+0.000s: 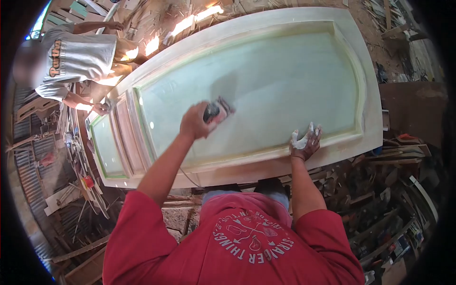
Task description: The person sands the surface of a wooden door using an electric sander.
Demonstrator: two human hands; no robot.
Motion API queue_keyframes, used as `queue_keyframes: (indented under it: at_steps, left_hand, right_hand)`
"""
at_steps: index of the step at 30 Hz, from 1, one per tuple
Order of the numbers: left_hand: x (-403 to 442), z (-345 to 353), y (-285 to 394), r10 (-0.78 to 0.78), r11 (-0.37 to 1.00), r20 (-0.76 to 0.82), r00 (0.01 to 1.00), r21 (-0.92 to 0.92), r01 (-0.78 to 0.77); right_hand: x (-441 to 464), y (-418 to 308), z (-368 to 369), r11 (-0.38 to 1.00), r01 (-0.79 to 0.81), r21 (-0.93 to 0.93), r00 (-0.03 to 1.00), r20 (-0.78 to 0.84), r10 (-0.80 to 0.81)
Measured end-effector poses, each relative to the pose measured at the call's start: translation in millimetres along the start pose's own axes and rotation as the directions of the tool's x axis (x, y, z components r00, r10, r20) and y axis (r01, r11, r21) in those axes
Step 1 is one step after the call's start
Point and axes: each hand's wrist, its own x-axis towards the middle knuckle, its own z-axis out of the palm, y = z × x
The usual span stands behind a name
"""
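A large panelled board [280, 90] with a pale green recessed face and a raised light frame lies in front of me. My left hand [194, 121] is wrapped round a dark and reddish hand tool [218, 112], held at the green face left of its middle; a shadow falls beyond it. My right hand [306, 142] rests on the near frame edge at the right, fingers spread, with white powder on the fingers and nothing held. Whether the tool touches the surface is hard to tell.
A co-worker in a grey shirt [85, 52] stands at the far left, one hand [101, 108] at the board's left end. Wood scraps [403, 156] lie at the right. More offcuts and corrugated sheets [33, 166] are at the left.
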Motion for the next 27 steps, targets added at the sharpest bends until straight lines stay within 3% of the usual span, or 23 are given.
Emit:
queue_keyframes:
  at_steps: [6, 11, 13, 17, 20, 21, 27]
  left_hand:
    - [-101, 12, 28, -0.087, 0.996, -0.031, 0.996, 0.012, 0.088]
    - [-109, 18, 24, -0.064, 0.998, -0.053, 0.997, 0.010, 0.064]
    - [-87, 12, 13, -0.043, 0.998, -0.043, 0.998, 0.053, 0.045]
    - [-22, 5, -8, -0.097, 0.990, -0.170, 0.981, 0.080, 0.112]
    - [36, -16, -26, -0.242, 0.965, -0.119, 0.963, 0.077, 0.252]
    - [54, -18, -39, -0.213, 0.972, -0.135, 0.968, 0.074, 0.224]
    - [161, -48, -66, -0.199, 0.949, 0.091, 0.976, 0.267, 0.168]
  right_hand:
    - [1, 2, 1, 1.000, 0.000, -0.012, 1.000, 0.016, 0.001]
    - [3, -1, -4, 0.999, 0.005, -0.038, 0.998, 0.055, -0.003]
    - [4, 0, -2, 1.000, 0.019, -0.015, 0.999, 0.042, -0.018]
    - [4, 0, -2, 0.999, 0.024, -0.036, 0.998, 0.054, -0.022]
    - [6, -2, -6, 1.000, 0.010, -0.014, 0.997, 0.077, -0.009]
    - [4, 0, -5, 1.000, 0.026, -0.005, 0.997, 0.068, -0.025]
    - [3, 1, -1, 0.999, 0.023, -0.037, 0.997, 0.076, -0.020]
